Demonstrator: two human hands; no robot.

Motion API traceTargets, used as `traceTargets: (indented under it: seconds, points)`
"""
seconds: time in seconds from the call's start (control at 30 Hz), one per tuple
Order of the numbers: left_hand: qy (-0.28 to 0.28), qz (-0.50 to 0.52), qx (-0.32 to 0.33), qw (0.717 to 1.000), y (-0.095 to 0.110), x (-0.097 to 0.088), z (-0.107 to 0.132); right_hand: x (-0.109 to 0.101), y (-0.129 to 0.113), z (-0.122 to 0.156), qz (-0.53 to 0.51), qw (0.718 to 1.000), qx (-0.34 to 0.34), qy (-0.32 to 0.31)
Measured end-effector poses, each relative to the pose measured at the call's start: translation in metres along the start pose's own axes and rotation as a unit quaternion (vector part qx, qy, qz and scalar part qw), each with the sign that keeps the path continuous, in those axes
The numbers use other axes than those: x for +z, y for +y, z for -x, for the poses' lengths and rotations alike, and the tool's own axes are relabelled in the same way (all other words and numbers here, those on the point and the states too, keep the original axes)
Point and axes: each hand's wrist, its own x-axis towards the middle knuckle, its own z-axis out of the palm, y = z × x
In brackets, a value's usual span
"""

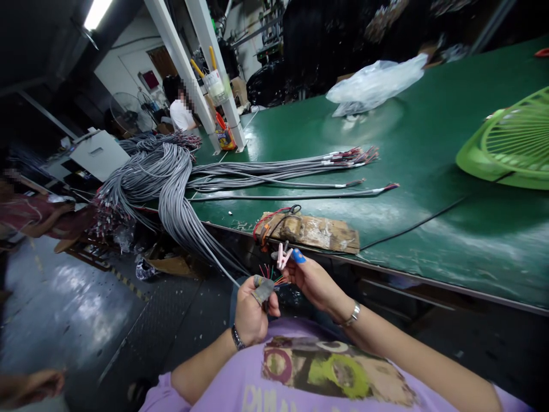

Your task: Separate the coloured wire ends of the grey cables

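Observation:
My left hand [251,312] is closed round the end of a grey cable [262,289], whose coloured inner wires [270,272] fan out above my fist. My right hand [315,280] pinches a small pink clip tool [283,254] at those wire tips, just in front of the bench edge. The cable runs from my fist up to the left into a big bundle of grey cables [167,183] that hangs off the green bench [429,143].
A worn brown pad [317,232] with red and black leads lies on the bench edge. Cut grey cables [291,169] lie across the bench. A green fan guard [510,143] is at right, a plastic bag [377,83] behind. People are at far left.

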Motion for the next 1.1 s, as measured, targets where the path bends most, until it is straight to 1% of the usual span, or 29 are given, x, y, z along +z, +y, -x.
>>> traceTargets:
  seconds: [0.1, 0.17, 0.27, 0.33, 0.4, 0.5, 0.57, 0.63, 0.8, 1.0, 1.1]
  points:
    - [0.004, 0.001, 0.008, 1.000, 0.000, 0.001, 0.000, 0.000, 0.000, -0.003, -0.002, 1.000, 0.009, -0.017]
    - [0.004, 0.011, 0.004, 1.000, 0.001, 0.002, -0.001, 0.000, 0.000, -0.005, 0.020, 1.000, -0.002, -0.014]
    - [0.000, 0.032, -0.009, 0.999, 0.002, 0.006, -0.003, 0.000, 0.002, -0.007, 0.113, 0.990, -0.071, 0.035]
    - [-0.002, 0.043, -0.018, 0.999, 0.002, 0.008, -0.005, -0.001, 0.003, -0.007, 0.139, 0.984, -0.105, 0.049]
    - [-0.002, 0.051, -0.026, 0.998, 0.001, 0.009, -0.007, 0.000, 0.004, -0.008, 0.092, 0.992, -0.085, 0.023]
    - [-0.002, 0.061, -0.036, 0.997, -0.001, 0.011, -0.008, 0.002, 0.003, -0.010, -0.026, 0.999, -0.008, -0.025]
    - [-0.001, 0.069, -0.042, 0.997, -0.002, 0.011, -0.009, 0.004, 0.002, -0.012, -0.081, 0.996, 0.019, -0.028]
    - [0.000, 0.077, -0.049, 0.996, -0.002, 0.011, -0.009, 0.006, 0.002, -0.012, -0.113, 0.993, 0.021, -0.019]
    - [0.007, 0.084, -0.068, 0.994, -0.005, 0.011, -0.008, 0.008, 0.002, -0.013, -0.122, 0.992, 0.008, 0.005]
    - [0.021, 0.077, -0.076, 0.994, -0.011, 0.009, -0.007, 0.009, 0.001, -0.012, -0.071, 0.997, 0.014, 0.041]
    - [0.025, 0.076, -0.075, 0.994, -0.012, 0.008, -0.007, 0.010, 0.001, -0.012, -0.061, 0.997, 0.012, 0.044]
